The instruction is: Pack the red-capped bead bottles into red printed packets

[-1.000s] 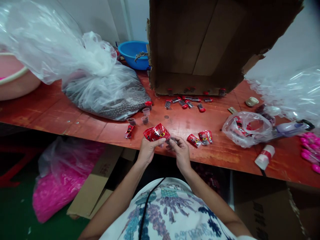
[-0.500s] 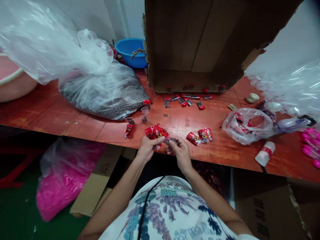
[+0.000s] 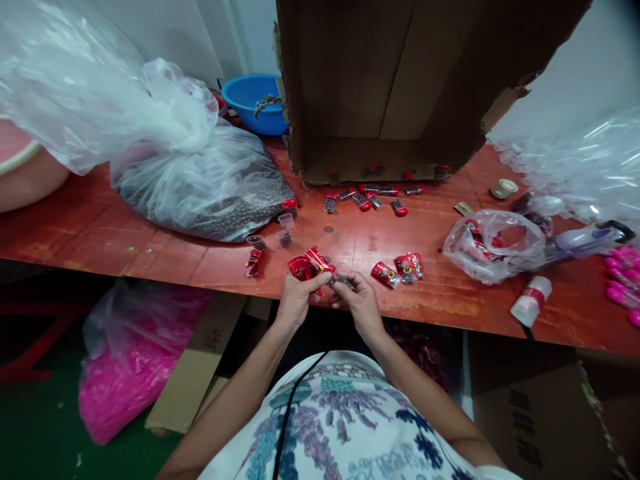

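My left hand [image 3: 294,299] is closed, with its thumb pressed on red printed packets [image 3: 320,261] at the table's front edge. Close beside it, my right hand [image 3: 364,301] pinches a small greyish piece [image 3: 340,280] between thumb and fingers; whether this is part of a packet or a separate item I cannot tell. Left of my hands lies another red packet [image 3: 255,262], just in front of small clear cups [image 3: 285,237], some holding dark bits. To the right of my hands lie a red packet [image 3: 385,274] and a bunched pair of packets [image 3: 409,267].
A large cardboard box [image 3: 400,100] stands open toward me, with several red-capped small tubes [image 3: 377,192] before it. On the left sits a clear bag of dark beads [image 3: 220,187]. A plastic bag with red packets [image 3: 493,267] and a white roll [image 3: 531,301] lie right.
My head view has shifted slightly. My hands stay together, and the upper red packet between them has tilted a little; the hold looks the same.
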Action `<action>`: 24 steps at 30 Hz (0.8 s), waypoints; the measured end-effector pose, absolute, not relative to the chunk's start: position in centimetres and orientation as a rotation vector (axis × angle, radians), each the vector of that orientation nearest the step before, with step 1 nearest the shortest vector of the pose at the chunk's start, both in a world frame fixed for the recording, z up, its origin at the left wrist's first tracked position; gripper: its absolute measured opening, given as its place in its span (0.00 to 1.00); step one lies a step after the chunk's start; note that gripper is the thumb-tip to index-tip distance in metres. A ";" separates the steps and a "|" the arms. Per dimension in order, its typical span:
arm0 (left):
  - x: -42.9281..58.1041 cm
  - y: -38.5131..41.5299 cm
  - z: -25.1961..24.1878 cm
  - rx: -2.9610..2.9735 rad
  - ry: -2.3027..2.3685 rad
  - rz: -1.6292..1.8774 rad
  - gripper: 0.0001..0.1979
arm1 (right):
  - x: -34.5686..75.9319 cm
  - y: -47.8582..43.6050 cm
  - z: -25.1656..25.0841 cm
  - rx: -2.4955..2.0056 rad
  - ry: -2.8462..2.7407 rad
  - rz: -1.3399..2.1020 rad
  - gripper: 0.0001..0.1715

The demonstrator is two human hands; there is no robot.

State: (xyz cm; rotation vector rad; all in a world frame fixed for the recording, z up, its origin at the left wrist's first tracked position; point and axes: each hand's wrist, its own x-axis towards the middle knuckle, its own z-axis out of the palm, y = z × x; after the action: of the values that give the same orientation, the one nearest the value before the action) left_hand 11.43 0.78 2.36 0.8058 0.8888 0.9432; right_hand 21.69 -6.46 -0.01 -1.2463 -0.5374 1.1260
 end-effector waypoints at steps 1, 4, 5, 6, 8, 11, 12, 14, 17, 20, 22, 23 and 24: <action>11.5 0.8 2.3 0.801 0.884 0.944 0.13 | 21.8 -6.4 0.0 -1.234 -0.535 1.156 0.15; 11.7 0.5 2.1 0.785 0.885 0.963 0.13 | 21.9 -6.5 -0.2 -1.284 -0.618 1.033 0.15; 11.8 0.4 2.1 0.785 0.889 0.971 0.12 | 21.9 -6.5 -0.3 -1.325 -0.677 0.944 0.14; 11.8 0.3 2.1 0.791 0.896 0.978 0.11 | 21.9 -6.6 -0.5 -1.368 -0.745 0.848 0.14; 12.0 0.1 2.3 0.814 0.921 0.989 0.11 | 21.9 -6.7 -0.8 -1.436 -0.873 0.698 0.14; 12.1 0.0 2.9 0.844 0.967 1.007 0.12 | 21.9 -7.0 -1.0 -1.460 -0.986 0.606 0.15; 12.1 0.0 3.0 0.855 0.979 1.004 0.13 | 21.9 -7.0 -0.9 -1.455 -1.008 0.586 0.15; 12.1 0.0 3.3 0.878 0.992 0.994 0.14 | 22.0 -7.1 -0.7 -1.440 -1.037 0.553 0.15; 12.1 0.2 3.4 0.881 0.978 0.981 0.14 | 22.0 -7.1 -0.4 -1.423 -0.960 0.606 0.14; 11.9 0.2 3.1 0.851 0.911 0.940 0.13 | 22.1 -7.0 0.0 -1.349 -0.719 0.915 0.15; 11.8 0.0 2.8 0.824 0.881 0.919 0.12 | 22.3 -6.9 0.1 -1.262 -0.575 1.111 0.16; 11.8 0.0 2.6 0.809 0.874 0.915 0.13 | 22.3 -6.9 0.1 -1.228 -0.532 1.165 0.17; 11.7 -0.1 2.4 0.793 0.871 0.914 0.13 | 22.4 -6.9 0.2 -1.204 -0.508 1.187 0.17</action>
State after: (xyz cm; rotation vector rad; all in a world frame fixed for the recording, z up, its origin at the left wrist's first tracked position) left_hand 11.73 -0.13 2.42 0.7934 0.8715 0.9142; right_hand 22.36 -6.87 0.18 -1.2044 -0.5079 1.1873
